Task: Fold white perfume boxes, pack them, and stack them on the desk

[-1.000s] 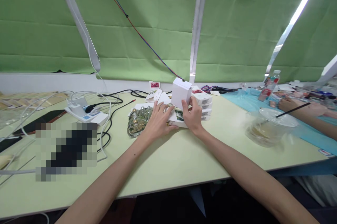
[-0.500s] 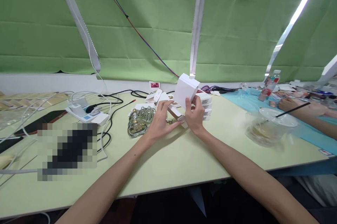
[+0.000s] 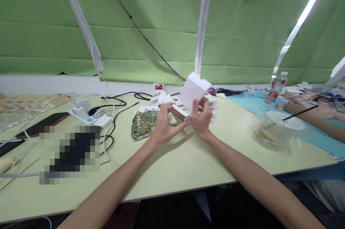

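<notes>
My left hand (image 3: 165,125) grips a small white cardboard box (image 3: 185,126) between thumb and fingers. The box is tilted, and its open end with a brownish inside faces up toward me. In my right hand (image 3: 202,117) is a folded white card (image 3: 194,88), pinched at its lower edge and held upright just above the box. Whether card and box are joined is hidden by the right fingers. Left of my left hand lie several clear glass pieces (image 3: 141,130) with gold-coloured parts. Behind my right hand is a stack of white boxes (image 3: 213,108).
White cartons (image 3: 158,98) lie behind my hands. On the left are a white power strip (image 3: 87,116), cables and a dark phone (image 3: 43,125). To the right stand a lidded plastic bowl (image 3: 269,134) with a black straw and a bottle (image 3: 277,87). Another person's arm (image 3: 309,116) rests beyond.
My right hand has moved slightly right with the white card, which has turned and lifted a little. The box in my left hand has tipped so more of its open end shows.
</notes>
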Available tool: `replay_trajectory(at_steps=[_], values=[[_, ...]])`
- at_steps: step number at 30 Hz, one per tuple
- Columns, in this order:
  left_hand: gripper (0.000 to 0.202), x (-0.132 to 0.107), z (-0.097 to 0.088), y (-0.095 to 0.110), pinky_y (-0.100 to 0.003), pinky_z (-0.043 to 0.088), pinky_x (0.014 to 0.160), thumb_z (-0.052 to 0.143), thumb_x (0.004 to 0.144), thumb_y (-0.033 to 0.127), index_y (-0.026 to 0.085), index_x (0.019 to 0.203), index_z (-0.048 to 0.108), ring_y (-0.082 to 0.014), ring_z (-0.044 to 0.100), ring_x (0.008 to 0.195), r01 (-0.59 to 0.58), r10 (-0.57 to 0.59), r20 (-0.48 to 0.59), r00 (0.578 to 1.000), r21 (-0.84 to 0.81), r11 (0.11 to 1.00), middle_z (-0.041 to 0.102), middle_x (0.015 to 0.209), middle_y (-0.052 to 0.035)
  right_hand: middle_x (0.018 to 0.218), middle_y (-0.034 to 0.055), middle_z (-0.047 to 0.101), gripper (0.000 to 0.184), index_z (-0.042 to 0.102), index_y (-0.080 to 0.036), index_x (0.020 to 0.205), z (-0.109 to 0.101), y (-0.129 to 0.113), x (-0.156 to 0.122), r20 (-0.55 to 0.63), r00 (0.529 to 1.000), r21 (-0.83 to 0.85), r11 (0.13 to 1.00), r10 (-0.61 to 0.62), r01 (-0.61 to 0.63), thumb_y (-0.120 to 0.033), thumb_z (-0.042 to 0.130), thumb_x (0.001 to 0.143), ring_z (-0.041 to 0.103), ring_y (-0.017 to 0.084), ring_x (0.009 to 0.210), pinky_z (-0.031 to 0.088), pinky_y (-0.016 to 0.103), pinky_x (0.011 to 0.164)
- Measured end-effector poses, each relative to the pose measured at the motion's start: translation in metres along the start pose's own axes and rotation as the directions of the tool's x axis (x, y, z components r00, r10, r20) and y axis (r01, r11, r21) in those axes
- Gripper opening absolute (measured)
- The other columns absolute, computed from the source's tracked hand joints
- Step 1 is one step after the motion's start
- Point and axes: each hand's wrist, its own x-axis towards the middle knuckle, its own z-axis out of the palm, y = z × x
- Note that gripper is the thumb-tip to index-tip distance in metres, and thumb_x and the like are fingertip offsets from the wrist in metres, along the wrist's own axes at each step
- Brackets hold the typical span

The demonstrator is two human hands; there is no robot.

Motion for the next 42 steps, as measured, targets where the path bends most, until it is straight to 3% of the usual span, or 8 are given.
replay_trajectory(at_steps=[3,10,20,28,42], values=[[0.045,0.001,-0.001,0.004,-0.042,0.052,0.101,0.08,0.078,0.041,0.022,0.106,0.049,-0.0275,0.055,0.128,-0.025,0.024,0.012,1.0,0.099,0.995,0.057,0.127,-0.0124,0.089,0.0078,0.071,0.033,0.056,-0.018,0.101,0.0,-0.001,0.0,-0.024,1.0,0.01,1.0,0.002,-0.002,-0.05,0.049,0.097,0.066,0.017,0.077,0.051,0.027,0.061],[0.046,0.0,-0.001,0.008,-0.043,0.051,0.103,0.079,0.079,0.04,0.022,0.113,0.054,-0.0275,0.057,0.125,-0.02,0.02,0.004,1.0,0.155,0.988,0.058,0.129,-0.0124,0.09,0.0073,0.069,0.033,0.055,-0.019,0.104,-0.002,-0.004,-0.001,-0.06,0.998,0.058,0.998,0.003,0.001,-0.051,0.049,0.097,0.067,0.018,0.079,0.053,0.029,0.067],[0.052,0.001,-0.001,0.008,-0.041,0.051,0.103,0.074,0.083,0.04,0.022,0.128,0.057,-0.0272,0.056,0.125,-0.036,0.032,0.029,0.999,0.154,0.987,0.056,0.131,-0.0122,0.077,0.0031,0.063,0.031,0.052,-0.022,0.1,-0.004,-0.012,-0.011,-0.083,0.977,0.022,0.98,-0.197,0.199,-0.052,0.045,0.098,0.064,0.017,0.069,0.052,0.031,0.065],[0.049,-0.001,0.002,0.007,-0.042,0.052,0.1,0.074,0.081,0.04,0.022,0.124,0.06,-0.0282,0.056,0.121,0.051,-0.061,0.06,0.996,0.156,0.986,0.056,0.128,-0.0114,0.067,-0.0006,0.057,0.034,0.051,-0.022,0.098,-0.005,-0.019,-0.015,-0.03,0.959,-0.032,0.96,-0.28,0.279,-0.055,0.04,0.099,0.057,0.016,0.058,0.047,0.029,0.056],[0.045,-0.004,0.007,0.001,-0.042,0.049,0.105,0.07,0.086,0.037,0.022,0.127,0.058,-0.0275,0.054,0.123,0.109,-0.129,0.13,0.983,0.15,0.983,0.052,0.13,-0.0115,0.074,-0.0002,0.06,0.027,0.052,-0.021,0.096,-0.001,-0.011,-0.009,0.076,0.984,-0.01,0.987,-0.161,0.162,-0.047,0.047,0.098,0.055,0.014,0.062,0.047,0.027,0.06]])
